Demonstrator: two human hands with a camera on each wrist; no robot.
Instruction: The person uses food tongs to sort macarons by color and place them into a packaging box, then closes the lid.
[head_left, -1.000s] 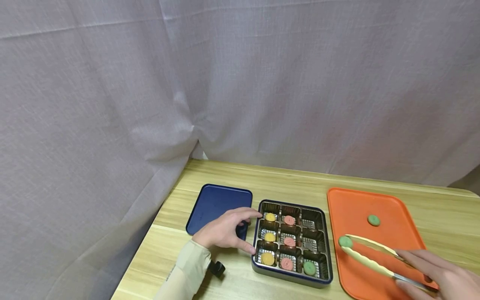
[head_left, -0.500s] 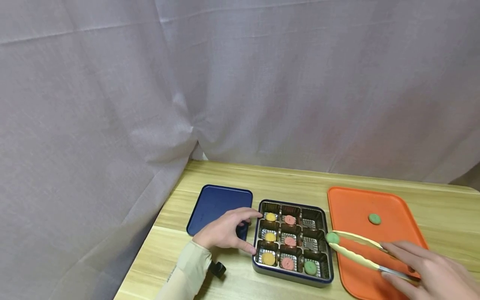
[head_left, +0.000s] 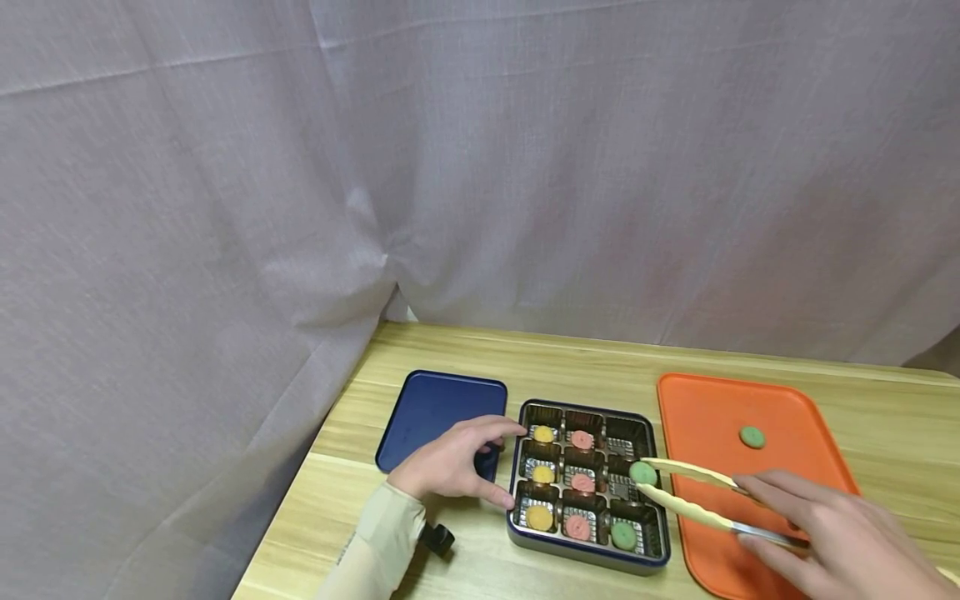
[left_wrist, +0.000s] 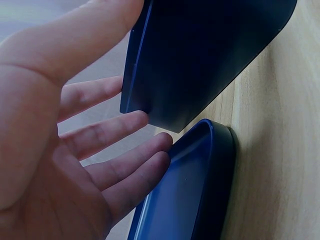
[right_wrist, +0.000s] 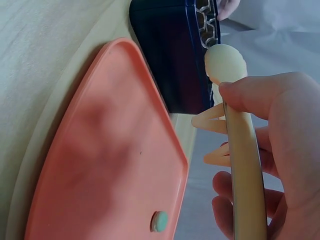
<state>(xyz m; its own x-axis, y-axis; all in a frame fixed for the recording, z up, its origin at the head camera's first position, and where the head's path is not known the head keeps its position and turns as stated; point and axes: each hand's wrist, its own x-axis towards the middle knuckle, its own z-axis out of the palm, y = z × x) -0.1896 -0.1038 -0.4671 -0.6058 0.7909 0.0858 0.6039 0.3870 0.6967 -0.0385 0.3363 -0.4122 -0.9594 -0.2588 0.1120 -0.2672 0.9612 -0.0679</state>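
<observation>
My right hand (head_left: 832, 517) grips a pair of tongs (head_left: 690, 508) with pale yellow, wavy-edged arms. Between the tong tips a round green cookie (head_left: 642, 472) is held over the right column's middle compartment of a dark blue box (head_left: 585, 557). Yellow cookies (head_left: 539, 517) fill the left column and pink ones (head_left: 577, 527) the middle column. Another green cookie (head_left: 623, 535) lies in the front right compartment. With thumb and fingers spread, my left hand (head_left: 457, 458) touches the box's left side; the left wrist view shows its other fingers loosely extended.
An orange tray (head_left: 705, 400) lies right of the box, with one green cookie (head_left: 752, 437) on it. The blue lid (head_left: 442, 408) rests behind my left hand on the wooden table (head_left: 585, 346). A grey curtain (head_left: 525, 208) hangs along the back and left.
My right hand has moved left with the tongs, carrying the green cookie from above the tray to over the box. The left hand has stayed at the box's side.
</observation>
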